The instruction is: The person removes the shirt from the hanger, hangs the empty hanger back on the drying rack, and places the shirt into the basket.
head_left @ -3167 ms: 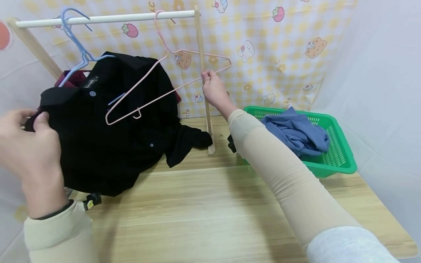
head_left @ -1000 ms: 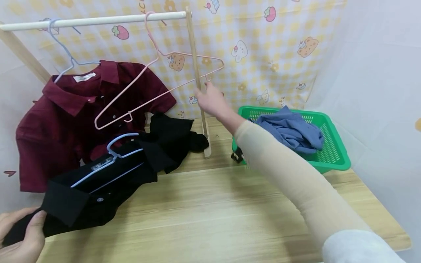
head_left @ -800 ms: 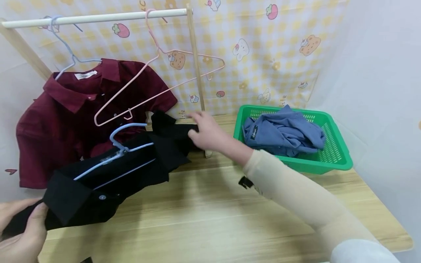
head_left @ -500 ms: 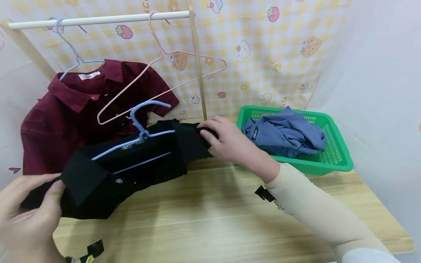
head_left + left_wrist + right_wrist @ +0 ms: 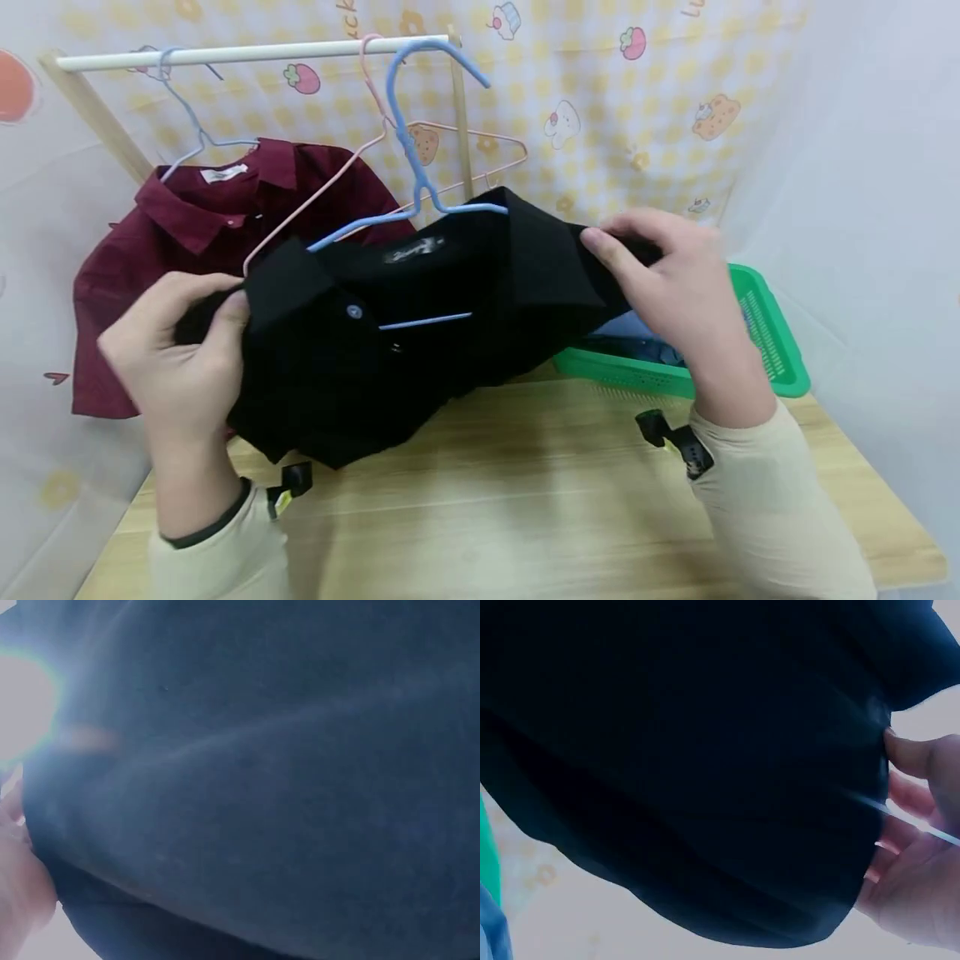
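Observation:
A black shirt [image 5: 450, 333] on a blue hanger [image 5: 408, 142] is held up between both hands in front of the rack. My left hand [image 5: 187, 350] pinches its shoulder on the left, thumb in front. On the right, my right hand [image 5: 675, 283] grips the other shoulder between thumb and fingers. The hanger's hook points up, overlapping the rack's rail [image 5: 285, 52] in the head view. Dark cloth fills most of the left wrist view, with part of the left hand [image 5: 22, 892] at its edge. In the right wrist view the right hand [image 5: 922, 847] holds the shirt's edge.
A maroon shirt [image 5: 112, 300] hangs from another blue hanger [image 5: 183, 108] at the rack's left. Behind the black shirt a bare pink hanger [image 5: 375, 92] hangs on the rail. The green basket [image 5: 772, 325] with blue cloth [image 5: 630, 333] stands at right on the wooden table [image 5: 480, 517].
The right hand has let go of the pink hanger and taken the black shirt's right shoulder. The black shirt came away from the rack, dipped leftward, then rose toward the middle.

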Available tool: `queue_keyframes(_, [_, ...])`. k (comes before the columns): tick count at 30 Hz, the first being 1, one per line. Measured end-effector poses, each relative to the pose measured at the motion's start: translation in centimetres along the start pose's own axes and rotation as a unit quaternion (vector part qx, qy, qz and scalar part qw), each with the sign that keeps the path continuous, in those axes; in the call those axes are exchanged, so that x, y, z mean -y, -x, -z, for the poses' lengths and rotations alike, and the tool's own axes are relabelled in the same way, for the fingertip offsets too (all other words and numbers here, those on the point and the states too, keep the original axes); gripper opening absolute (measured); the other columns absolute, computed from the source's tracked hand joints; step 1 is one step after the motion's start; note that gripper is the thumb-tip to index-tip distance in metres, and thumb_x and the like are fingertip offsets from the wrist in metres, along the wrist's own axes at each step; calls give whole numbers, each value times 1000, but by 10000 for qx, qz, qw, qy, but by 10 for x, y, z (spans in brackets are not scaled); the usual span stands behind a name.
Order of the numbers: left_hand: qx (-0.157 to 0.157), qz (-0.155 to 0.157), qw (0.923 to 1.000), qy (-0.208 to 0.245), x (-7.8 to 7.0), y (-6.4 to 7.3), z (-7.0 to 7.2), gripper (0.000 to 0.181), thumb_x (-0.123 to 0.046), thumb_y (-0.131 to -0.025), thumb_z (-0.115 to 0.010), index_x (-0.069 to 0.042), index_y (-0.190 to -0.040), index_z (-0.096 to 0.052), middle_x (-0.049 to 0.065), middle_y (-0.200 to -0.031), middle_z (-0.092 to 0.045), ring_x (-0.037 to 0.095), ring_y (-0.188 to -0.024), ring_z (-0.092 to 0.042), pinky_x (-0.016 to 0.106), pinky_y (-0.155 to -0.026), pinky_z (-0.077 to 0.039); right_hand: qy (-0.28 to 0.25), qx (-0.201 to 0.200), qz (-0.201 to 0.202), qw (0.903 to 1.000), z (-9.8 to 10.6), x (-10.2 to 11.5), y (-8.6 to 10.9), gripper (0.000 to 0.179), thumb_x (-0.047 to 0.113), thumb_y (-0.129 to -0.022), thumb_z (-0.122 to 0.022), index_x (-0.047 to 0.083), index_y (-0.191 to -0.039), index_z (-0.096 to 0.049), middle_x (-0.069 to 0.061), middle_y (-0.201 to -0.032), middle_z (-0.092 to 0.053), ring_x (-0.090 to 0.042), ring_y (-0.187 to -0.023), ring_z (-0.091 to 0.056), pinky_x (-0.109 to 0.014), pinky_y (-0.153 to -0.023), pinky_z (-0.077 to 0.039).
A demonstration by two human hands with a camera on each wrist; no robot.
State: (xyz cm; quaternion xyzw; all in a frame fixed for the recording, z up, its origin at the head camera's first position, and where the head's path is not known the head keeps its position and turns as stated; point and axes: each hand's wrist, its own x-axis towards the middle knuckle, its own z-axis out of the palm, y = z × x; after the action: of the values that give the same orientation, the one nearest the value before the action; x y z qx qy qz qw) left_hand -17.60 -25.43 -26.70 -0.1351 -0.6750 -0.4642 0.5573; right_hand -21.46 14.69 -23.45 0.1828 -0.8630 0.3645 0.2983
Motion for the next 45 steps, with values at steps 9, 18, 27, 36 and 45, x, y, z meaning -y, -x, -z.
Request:
queue_keyframes(9, [730, 477, 9940, -659, 19, 38, -22, 10, 10, -85, -81, 4, -93, -81, -38, -92, -67, -9, -88, -52, 16, -82, -33, 657, 1122, -1806, 9749, 7, -40, 39, 53, 69, -99, -61, 18, -93, -75, -5, -92, -70, -22, -90, -57, -34, -74, -43])
queue_keyframes(18, [870, 965, 9885, -767, 21, 84, -24, 9, 6, -85, -82, 1, -92, -81, -20, -88, -74, 1, -85, -48, 19, -83, -35, 534, 1484, -2441, 9568, -13, -69, 84, 61, 72, -100, -55, 12, -87, -59, -5, -79, -51, -26, -92, -56, -36, -76, -42])
queue_keyframes(27, [730, 1714, 9815, -442, 26, 102, -27, 7, 6, -87, -82, 2, -93, -83, -22, -87, -73, 3, -97, -53, 22, -88, -38, 235, 1330, -2401, 9613, -17, -81, 93, 60, 66, -101, -60, 10, -80, -51, -3, -73, -40, -25, -81, -52, -31, -67, -41])
queue_keyframes(36, [783, 1802, 9800, -325, 27, 102, -28, 11, 8, -86, -82, 2, -95, -83, -30, -88, -72, 6, -94, -54, 21, -87, -39, 84, 1363, -2459, 9596, -19, -86, 93, 59, 65, -101, -61, 10, -81, -54, -3, -73, -42, -23, -82, -52, -31, -66, -41])
queue_keyframes(45, [836, 2043, 9741, -494, 25, 102, -29, 10, 2, -91, -80, -3, -98, -84, -33, -88, -69, 6, -91, -52, 20, -89, -39, 137, 1149, -2372, 9646, -22, -87, 92, 57, 64, -100, -63, 11, -82, -54, -3, -72, -40, -24, -84, -51, -31, -66, -40])
